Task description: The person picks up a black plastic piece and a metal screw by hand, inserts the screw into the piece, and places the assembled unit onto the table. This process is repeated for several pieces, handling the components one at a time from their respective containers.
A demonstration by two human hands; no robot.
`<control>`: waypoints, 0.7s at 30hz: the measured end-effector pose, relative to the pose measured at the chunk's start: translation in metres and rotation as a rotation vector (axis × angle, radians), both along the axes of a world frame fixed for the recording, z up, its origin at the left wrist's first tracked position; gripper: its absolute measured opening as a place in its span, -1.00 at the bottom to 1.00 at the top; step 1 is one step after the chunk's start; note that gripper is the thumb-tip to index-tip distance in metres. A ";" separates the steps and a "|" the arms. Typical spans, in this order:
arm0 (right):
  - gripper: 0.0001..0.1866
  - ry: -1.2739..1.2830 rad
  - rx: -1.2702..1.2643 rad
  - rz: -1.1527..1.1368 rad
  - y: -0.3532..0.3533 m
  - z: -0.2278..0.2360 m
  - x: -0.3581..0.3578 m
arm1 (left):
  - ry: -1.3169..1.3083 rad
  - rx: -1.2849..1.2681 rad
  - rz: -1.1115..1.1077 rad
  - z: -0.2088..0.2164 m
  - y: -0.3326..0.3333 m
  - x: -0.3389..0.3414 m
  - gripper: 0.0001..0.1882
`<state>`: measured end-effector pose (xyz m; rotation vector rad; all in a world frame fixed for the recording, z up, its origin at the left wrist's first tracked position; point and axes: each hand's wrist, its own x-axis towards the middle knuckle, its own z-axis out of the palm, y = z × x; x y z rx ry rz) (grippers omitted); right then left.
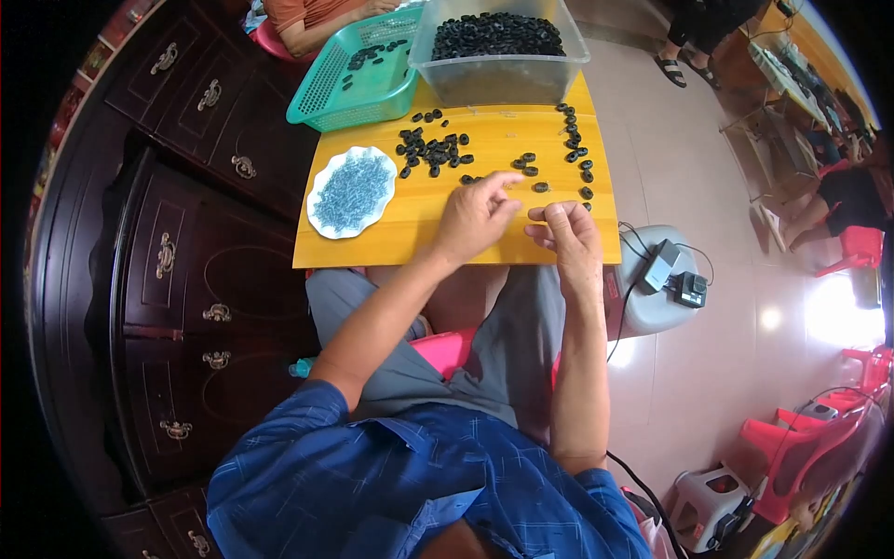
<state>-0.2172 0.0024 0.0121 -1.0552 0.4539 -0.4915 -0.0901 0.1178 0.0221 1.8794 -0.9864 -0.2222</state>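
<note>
My left hand (475, 216) is over the yellow table, palm down, index finger reaching right and thumb apart from it, with nothing seen between them. Beside it, my right hand (568, 233) is closed, thumb against fingertips; whatever the pinch holds is too small or hidden to tell. Just beyond the hands lie a few small black ring-shaped parts (540, 187). A loose pile of similar black parts (433, 152) is left of them, and a curved row (572, 130) runs down the right side. On the left, a white wavy-edged plate (317, 222) holds many tiny bluish translucent pieces (354, 191).
At the table's far edge stand a clear plastic bin (498, 82) heaped with black parts and a green mesh basket (363, 114) with some more. Another person (321, 20) sits beyond. Dark wooden drawers (200, 252) line the left; a grey stool with devices (652, 312) stands right.
</note>
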 end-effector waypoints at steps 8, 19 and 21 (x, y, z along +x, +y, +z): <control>-0.85 0.013 -0.191 -0.021 -0.003 -0.011 0.004 | -0.469 0.198 0.054 -0.035 -0.011 0.043 -0.78; -0.74 0.148 -0.446 -0.085 -0.006 -0.020 0.002 | -0.597 0.336 0.030 -0.045 -0.024 0.051 -0.88; -0.74 0.168 -0.429 -0.055 -0.005 -0.016 0.002 | -0.603 0.357 0.028 -0.046 -0.023 0.051 -0.88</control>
